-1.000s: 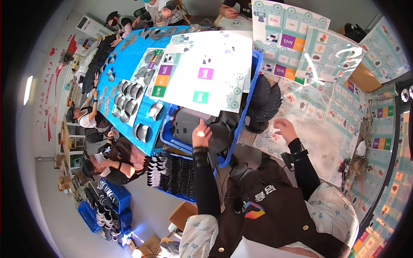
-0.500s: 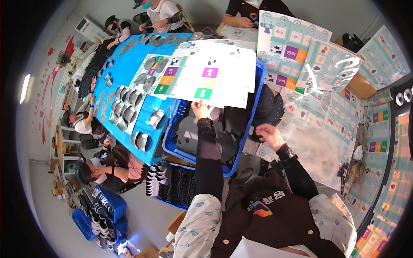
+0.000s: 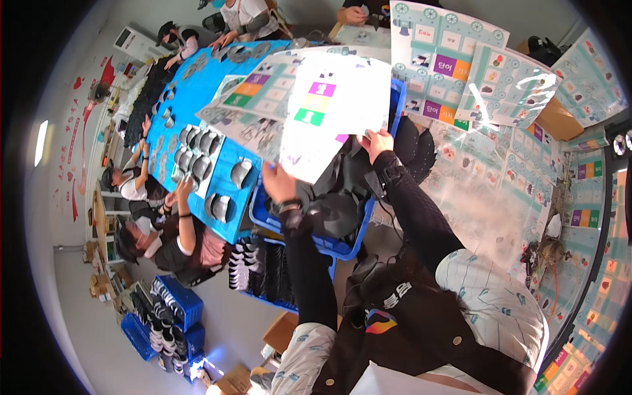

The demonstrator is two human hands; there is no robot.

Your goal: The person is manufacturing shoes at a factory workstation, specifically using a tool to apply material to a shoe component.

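Note:
Large printed sheets, the top one a glaring white printed sheet [image 3: 339, 82] with colored blocks, lie over a blue plastic bin [image 3: 399, 105]. My left hand [image 3: 280, 183] is closed at the sheets' lower left edge; whether it grips one or several I cannot tell. My right hand [image 3: 377, 143] pinches the white sheet's lower right corner. A second printed sheet [image 3: 260, 102] slants out to the left beneath the white one. Below my hands, dark curved pieces [image 3: 339, 214], shaped like cap brims, fill the bin, partly hidden by the sheets.
A blue-covered table [image 3: 227, 205] on the left bears grey curved brims [image 3: 197, 155] in rows. More printed boards [image 3: 447, 66] stand at the far right. A crate of stacked brims [image 3: 263, 273] sits below the bin. Several people work around the table, one [image 3: 187, 230] reaching in from the left.
My right hand has come from beside the bin to the white sheet's corner. My left hand has shifted left and down. The sheets have tilted and fanned apart. A person at left now reaches toward the brims.

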